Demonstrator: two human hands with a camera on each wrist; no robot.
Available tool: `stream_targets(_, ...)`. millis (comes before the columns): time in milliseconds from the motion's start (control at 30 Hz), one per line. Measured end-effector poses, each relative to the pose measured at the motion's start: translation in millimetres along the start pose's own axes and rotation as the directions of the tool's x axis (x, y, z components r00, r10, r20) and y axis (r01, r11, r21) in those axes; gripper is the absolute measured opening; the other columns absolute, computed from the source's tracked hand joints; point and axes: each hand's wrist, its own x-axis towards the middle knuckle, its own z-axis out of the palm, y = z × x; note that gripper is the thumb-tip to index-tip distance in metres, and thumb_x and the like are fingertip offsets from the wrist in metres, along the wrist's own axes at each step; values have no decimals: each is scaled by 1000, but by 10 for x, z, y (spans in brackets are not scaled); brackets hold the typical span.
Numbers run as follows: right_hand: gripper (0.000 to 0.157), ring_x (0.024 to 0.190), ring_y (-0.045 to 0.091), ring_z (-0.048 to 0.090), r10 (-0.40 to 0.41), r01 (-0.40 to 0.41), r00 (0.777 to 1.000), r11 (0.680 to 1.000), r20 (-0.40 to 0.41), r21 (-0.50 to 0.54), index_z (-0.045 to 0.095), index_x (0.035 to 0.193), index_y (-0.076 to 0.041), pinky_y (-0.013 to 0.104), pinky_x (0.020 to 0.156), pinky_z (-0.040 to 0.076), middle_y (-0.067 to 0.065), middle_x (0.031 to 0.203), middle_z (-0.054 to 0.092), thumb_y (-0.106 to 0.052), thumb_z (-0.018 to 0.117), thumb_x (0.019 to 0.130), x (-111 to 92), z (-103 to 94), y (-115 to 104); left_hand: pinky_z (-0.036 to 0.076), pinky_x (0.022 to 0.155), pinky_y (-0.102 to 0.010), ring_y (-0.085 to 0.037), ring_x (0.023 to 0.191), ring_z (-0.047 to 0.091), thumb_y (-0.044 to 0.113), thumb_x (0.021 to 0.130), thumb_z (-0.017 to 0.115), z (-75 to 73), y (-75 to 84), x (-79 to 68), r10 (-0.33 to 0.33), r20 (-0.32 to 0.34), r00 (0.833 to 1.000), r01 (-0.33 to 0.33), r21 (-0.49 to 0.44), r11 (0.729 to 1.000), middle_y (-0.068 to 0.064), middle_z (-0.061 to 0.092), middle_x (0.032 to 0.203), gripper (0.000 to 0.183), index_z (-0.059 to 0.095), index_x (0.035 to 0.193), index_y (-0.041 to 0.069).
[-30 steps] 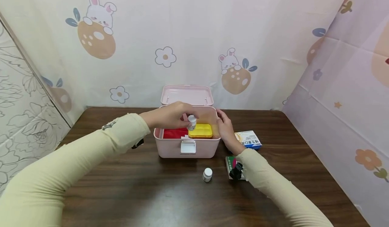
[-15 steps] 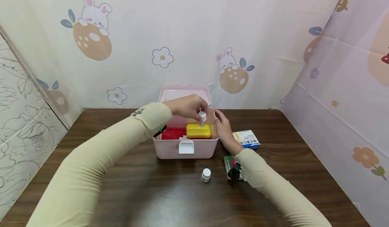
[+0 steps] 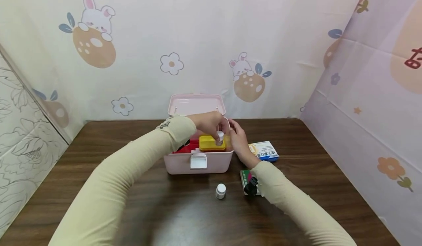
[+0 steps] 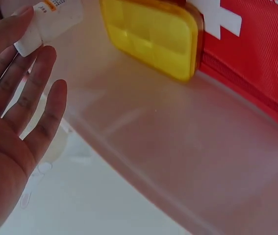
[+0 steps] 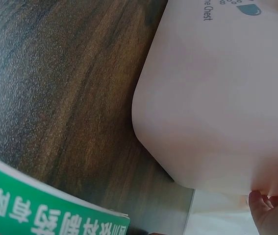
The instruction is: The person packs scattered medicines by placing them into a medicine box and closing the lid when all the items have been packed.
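My left hand (image 3: 211,124) pinches a small white pill bottle (image 3: 219,138) by its cap end, inside the pink medicine chest (image 3: 197,165). In the left wrist view the thumb and fingers meet at the bottle (image 4: 63,22), while the remaining fingers spread loosely. A yellow pill organizer (image 3: 207,143) lies in the chest close beside the bottle. Next to it sits a red pouch (image 4: 256,58) with a white cross. My right hand (image 3: 239,143) rests against the chest's right side at the rim; the right wrist view shows fingertips (image 5: 259,198) touching the outer wall.
A second white bottle (image 3: 221,191) stands on the dark wooden table (image 3: 178,216) in front of the chest. To the right lie a white-and-blue carton (image 3: 265,151) and a green carton (image 3: 244,176), partly behind the right wrist. The chest's lid (image 3: 196,105) is raised at the back.
My left hand has moved right across the chest and then lower with the bottle, now close by the organizer's right end. The right hand stays at the chest's side. The head view has shifted slightly.
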Motion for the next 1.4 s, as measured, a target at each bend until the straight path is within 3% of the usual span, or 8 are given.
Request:
stream_targets(167, 45, 133, 36, 44, 1, -1, 1000, 1000, 2, -22, 38, 150, 3, 47, 113, 35, 23, 149, 44, -6, 36, 106, 14, -6, -17, 52, 80, -22, -19, 91, 59, 10, 77, 88, 85, -11, 67, -1, 17, 1000, 1, 12, 1000, -4, 64, 100, 27, 73, 98, 4)
stream_targets(300, 45, 134, 35, 43, -13, 13, 1000, 999, 2, -29, 39, 150, 3, 47, 113, 35, 23, 149, 44, -6, 37, 106, 34, -15, -34, 52, 79, -22, -18, 91, 59, 11, 75, 90, 103, -31, 107, 54, 35, 998, -56, 53, 997, -6, 63, 100, 28, 75, 95, -1)
stream_targets(600, 45, 136, 36, 42, -22, 22, 1000, 999, -8, -36, 40, 149, 4, 47, 114, 33, 24, 149, 44, -5, 37, 105, 45, -9, -27, 53, 71, -21, -16, 76, 60, 12, 73, 91, 142, -66, 188, 144, 55, 988, -151, 138, 979, -3, 69, 81, 24, 75, 86, 0)
stream_targets(933, 46, 135, 35, 43, 1, -1, 1000, 1000, -17, -12, 39, 150, 4, 46, 113, 34, 23, 149, 44, -5, 38, 104, 3, 2, -3, 53, 69, -23, -16, 76, 59, 5, 77, 86, 334, -171, 250, 62, 130, 990, -75, 99, 992, -2, 67, 84, 25, 71, 97, 1)
stream_targets(1067, 47, 133, 34, 45, -2, 2, 1000, 1000, -22, -1, 41, 150, 2, 47, 113, 35, 22, 148, 46, -4, 38, 103, -8, 12, 12, 51, 71, -21, -13, 78, 59, 4, 78, 84, 408, -197, 272, 77, 143, 987, -94, 123, 988, 0, 68, 84, 19, 72, 93, 3)
stream_targets(1400, 45, 135, 34, 44, -16, 16, 1000, 1000, -13, 2, 40, 150, 2, 48, 113, 35, 22, 149, 45, -5, 37, 105, -5, 14, 31, 50, 73, -18, -11, 79, 59, -1, 80, 80, 427, -215, 282, 140, 125, 982, -148, 60, 987, -3, 70, 87, 21, 76, 100, 3)
